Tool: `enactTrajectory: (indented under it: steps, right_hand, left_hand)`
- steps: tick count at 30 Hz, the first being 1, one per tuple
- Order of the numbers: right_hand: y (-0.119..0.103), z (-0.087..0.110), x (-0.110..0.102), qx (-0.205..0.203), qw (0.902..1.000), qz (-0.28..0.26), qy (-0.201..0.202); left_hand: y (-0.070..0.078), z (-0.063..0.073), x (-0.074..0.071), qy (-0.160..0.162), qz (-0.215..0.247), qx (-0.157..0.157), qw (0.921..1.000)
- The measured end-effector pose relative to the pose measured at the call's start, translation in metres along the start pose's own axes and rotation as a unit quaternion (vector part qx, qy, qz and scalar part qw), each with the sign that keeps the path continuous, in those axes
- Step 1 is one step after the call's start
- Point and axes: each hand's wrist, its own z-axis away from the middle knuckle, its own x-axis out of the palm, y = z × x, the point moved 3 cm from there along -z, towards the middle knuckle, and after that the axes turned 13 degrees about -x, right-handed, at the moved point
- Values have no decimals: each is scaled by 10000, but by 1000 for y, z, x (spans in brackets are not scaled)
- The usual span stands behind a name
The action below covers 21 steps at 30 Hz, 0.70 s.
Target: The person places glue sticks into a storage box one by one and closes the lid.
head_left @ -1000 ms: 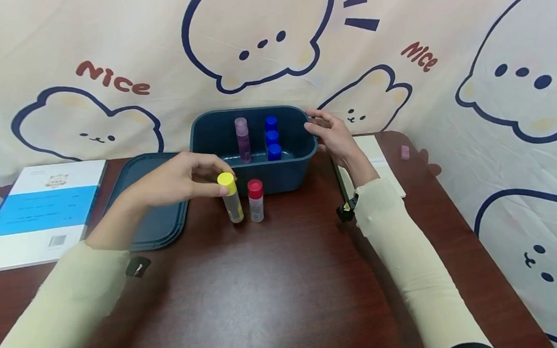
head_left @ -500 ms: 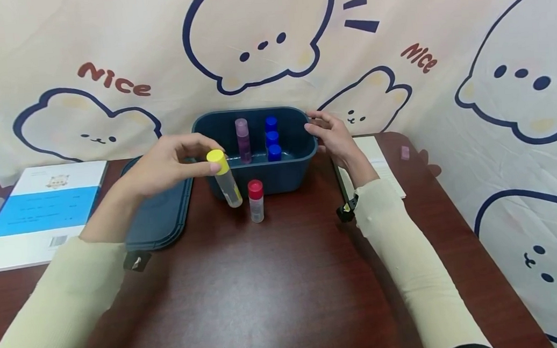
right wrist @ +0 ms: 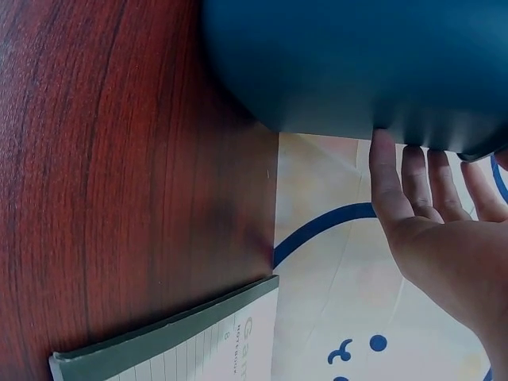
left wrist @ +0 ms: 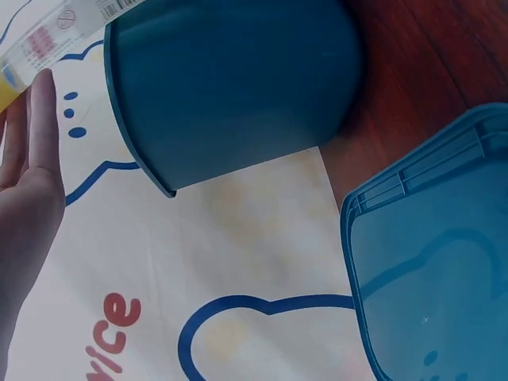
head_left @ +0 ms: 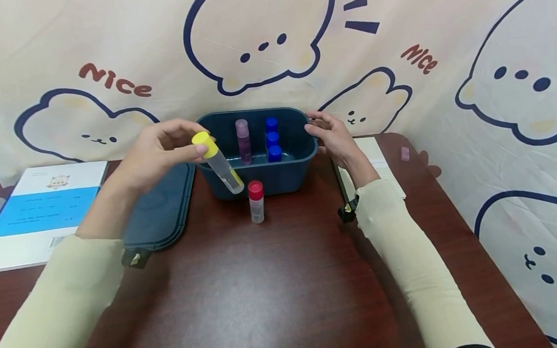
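Note:
In the head view my left hand (head_left: 160, 152) pinches a clear tube with a yellow cap (head_left: 218, 163) at the cap. The tube tilts in the air before the front left of a dark blue storage bin (head_left: 264, 179). At the bin's right rim is my right hand (head_left: 336, 140), its thumb over the rim. In the right wrist view its fingers (right wrist: 389, 178) touch the outer wall. Inside the bin, a purple tube (head_left: 244, 142) and several blue-capped tubes (head_left: 274, 154) stand upright. A red-capped clear tube (head_left: 257, 202) stands on the table before the bin.
A dark blue lid (head_left: 164, 209) lies left of the bin, beside a white and blue book (head_left: 43, 212). Right of the bin, a notebook (head_left: 376, 159) is partly under the right forearm. A small pink block (head_left: 405, 154) is near the table's right edge. A printed cloth (head_left: 163, 47) hangs behind.
My left hand has lifted the yellow-capped tube up and to the left, tilting it so its bottom points right. The right hand stays at the bin's rim.

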Motion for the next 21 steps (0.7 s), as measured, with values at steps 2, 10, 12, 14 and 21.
enactTrajectory:
  steps: [2,10,12,14,21]
  right_hand:
    - [0,-1,0,-7,10000,-33,9]
    - [0,-1,0,19,10000,2,6]
    - [0,0,0,26,10000,-3,-1]
    - [0,0,0,32,10000,-10,-14]
    - [-1,-1,0,43,10000,17,6]
  left_hand:
    - [0,-1,-1,-47,457,169,9988]
    - [-1,-3,-4,102,1587,488,9861]
    - [-2,-3,-5,152,1769,509,9828]
    - [-3,-3,-6,204,1906,543,9799]
    - [-9,-6,-4,91,2566,408,9656]
